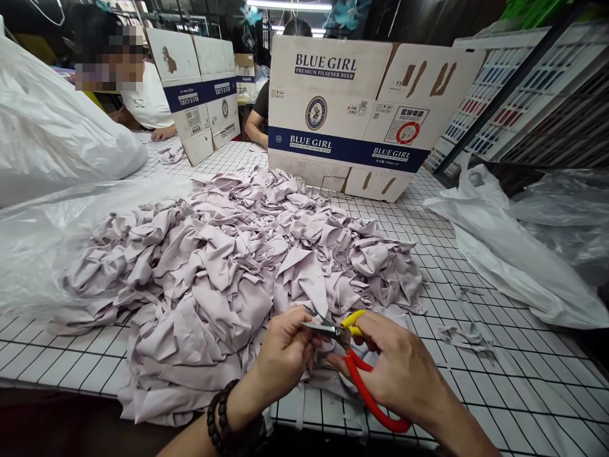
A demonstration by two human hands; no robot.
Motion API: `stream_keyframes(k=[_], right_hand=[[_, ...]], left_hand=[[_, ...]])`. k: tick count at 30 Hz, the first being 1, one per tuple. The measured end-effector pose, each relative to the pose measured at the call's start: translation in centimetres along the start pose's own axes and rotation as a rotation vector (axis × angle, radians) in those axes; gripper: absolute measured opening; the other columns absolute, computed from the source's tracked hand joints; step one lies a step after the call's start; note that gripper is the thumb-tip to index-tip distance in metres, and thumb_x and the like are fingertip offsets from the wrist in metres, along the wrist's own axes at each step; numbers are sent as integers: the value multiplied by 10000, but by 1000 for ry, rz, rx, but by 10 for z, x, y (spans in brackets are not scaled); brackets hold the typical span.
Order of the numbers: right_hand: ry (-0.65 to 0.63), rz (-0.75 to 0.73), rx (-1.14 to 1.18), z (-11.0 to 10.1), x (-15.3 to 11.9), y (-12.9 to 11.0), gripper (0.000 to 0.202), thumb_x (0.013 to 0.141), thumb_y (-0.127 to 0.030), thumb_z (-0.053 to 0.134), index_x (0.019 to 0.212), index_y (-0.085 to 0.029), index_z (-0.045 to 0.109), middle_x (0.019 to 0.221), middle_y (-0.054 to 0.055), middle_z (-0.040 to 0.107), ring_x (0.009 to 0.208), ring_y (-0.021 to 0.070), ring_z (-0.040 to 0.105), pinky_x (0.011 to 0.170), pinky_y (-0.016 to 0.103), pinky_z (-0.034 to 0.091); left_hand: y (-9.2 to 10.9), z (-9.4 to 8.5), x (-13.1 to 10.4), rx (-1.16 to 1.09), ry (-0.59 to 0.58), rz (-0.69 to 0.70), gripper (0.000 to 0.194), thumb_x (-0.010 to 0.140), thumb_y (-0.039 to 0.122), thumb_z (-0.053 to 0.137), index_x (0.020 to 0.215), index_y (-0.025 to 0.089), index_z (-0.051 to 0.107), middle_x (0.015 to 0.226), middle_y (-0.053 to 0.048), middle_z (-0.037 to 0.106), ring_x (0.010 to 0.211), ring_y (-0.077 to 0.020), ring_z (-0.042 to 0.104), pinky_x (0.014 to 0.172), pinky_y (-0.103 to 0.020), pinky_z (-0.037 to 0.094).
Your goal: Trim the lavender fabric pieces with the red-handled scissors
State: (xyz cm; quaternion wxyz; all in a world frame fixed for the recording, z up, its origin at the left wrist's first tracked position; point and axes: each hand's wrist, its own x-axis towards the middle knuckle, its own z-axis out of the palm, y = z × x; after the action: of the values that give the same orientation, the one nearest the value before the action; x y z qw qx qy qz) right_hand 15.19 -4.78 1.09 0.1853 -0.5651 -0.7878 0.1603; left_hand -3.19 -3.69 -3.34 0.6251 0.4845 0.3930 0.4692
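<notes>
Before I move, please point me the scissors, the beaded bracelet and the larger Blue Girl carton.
Scissors (pixel 341 333): head view, on the metal pivot.
Beaded bracelet (pixel 222 411): head view, on its dark beads.
Larger Blue Girl carton (pixel 349 122): head view, on white panel above blue band.

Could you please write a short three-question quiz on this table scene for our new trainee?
1. Which hand holds the metal-bladed scissors with red and yellow handles?
2. True or false: the dark beaded bracelet is on the same arm as the hand holding the scissors.
3. Fill in: the heap of crumpled, pale mauve fabric lies on a white table with a black ____ pattern.

Key: 1. Right hand; 2. False; 3. Grid.
</notes>
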Motion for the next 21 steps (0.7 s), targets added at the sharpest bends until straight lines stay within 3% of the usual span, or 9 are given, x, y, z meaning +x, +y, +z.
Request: stream_keyframes(k=[4,9,16,21], right_hand=[[44,-16,-22,1,-2,0,242,723,-392,714,716,-224,540,707,17,594,640,190,560,556,292,424],[12,-29,11,-3,0,-2,192,715,-357,712,735,-232,568,695,5,603,594,168,542,519,266,411],[-16,-12,-7,-1,-1,0,321,735,-435,698,620,-231,478,577,-24,527,515,139,459,477,258,343],[10,-17,-5,4,-4,2,297,748,-431,687,640,-226,502,599,-14,542,534,145,465,502,265,340]], left_hand=[[3,2,0,-18,2,-8,360,855,446,587,641,157,574,682,-13,523,426,-75,457,408,-212,368],[1,3,-1,-59,7,-31,391,831,492,613,639,153,587,674,-17,535,412,-74,465,398,-212,373],[-3,2,-2,-47,5,9,404,839,508,606,673,143,663,689,-26,544,421,-70,468,394,-206,387],[2,5,-2,-33,9,18,434,825,539,611,666,138,665,671,-21,537,411,-65,458,374,-202,383]])
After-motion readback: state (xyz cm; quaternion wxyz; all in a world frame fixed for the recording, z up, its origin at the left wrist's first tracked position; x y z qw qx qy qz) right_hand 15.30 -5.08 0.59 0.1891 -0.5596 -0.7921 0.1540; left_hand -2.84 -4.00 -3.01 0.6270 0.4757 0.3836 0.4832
